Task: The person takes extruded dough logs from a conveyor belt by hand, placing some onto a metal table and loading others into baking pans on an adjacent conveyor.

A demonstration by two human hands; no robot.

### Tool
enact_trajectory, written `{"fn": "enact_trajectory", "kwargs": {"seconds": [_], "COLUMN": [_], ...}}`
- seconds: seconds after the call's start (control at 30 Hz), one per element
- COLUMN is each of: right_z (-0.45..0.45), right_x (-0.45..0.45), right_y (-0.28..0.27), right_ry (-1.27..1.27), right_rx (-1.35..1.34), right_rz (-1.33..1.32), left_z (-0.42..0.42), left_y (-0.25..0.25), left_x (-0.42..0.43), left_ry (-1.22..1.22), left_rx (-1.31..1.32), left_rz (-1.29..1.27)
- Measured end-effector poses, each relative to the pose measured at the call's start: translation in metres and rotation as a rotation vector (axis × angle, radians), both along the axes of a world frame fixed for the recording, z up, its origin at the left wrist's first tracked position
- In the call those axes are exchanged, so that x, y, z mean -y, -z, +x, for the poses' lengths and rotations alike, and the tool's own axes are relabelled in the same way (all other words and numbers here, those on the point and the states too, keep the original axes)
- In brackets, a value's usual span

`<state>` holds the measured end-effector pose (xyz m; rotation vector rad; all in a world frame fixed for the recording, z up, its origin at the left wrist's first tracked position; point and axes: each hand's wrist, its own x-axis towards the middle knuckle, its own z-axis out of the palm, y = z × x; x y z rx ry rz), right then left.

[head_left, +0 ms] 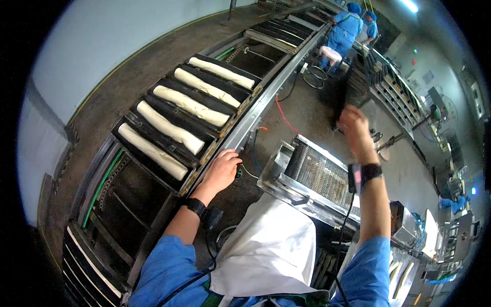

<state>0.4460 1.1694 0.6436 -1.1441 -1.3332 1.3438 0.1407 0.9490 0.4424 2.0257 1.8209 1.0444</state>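
Note:
My left hand (223, 166) is at the near edge of the conveyor's metal rail (245, 132). Its fingers are curled around a small dark thing with a bit of green, mostly hidden beneath them. Just left of it, long pale dough rolls (191, 105) lie singly in the slots of a black baking pan (153, 100) on the conveyor. My right hand (354, 125) is raised above the floor, beyond a metal-mesh belt machine (319, 171). Motion blurs its fingers, and nothing can be made out in it.
More black pans (281, 33) sit farther up the conveyor, and others with pale strips (92, 266) at lower left. Two people in blue (345, 33) stand at the far end. A slanted rack (394, 92) is at right. Cables hang near my arms.

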Motion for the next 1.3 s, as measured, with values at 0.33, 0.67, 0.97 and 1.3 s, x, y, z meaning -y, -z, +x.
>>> {"fn": "enact_trajectory", "kwargs": {"seconds": [0.33, 0.67, 0.97, 1.3], "right_z": [0.164, 0.215, 0.35, 0.4], "right_x": [0.091, 0.158, 0.424, 0.411], "right_y": [0.124, 0.104, 0.08, 0.104], "right_ry": [-0.187, 0.574, 1.423, 1.006], "right_rx": [1.766, 0.71, 0.126, 1.442], "right_rz": [0.083, 0.155, -0.069, -0.29], "left_z": [0.005, -0.003, -0.029, 0.27], "left_y": [-0.018, -0.046, -0.014, -0.103], "left_x": [-0.041, -0.038, -0.035, -0.062], "left_ry": [0.003, -0.011, 0.065, 0.748], "left_rx": [-0.058, -0.227, -0.214, -0.007], "left_rz": [-0.024, -0.216, -0.049, 0.063]}}
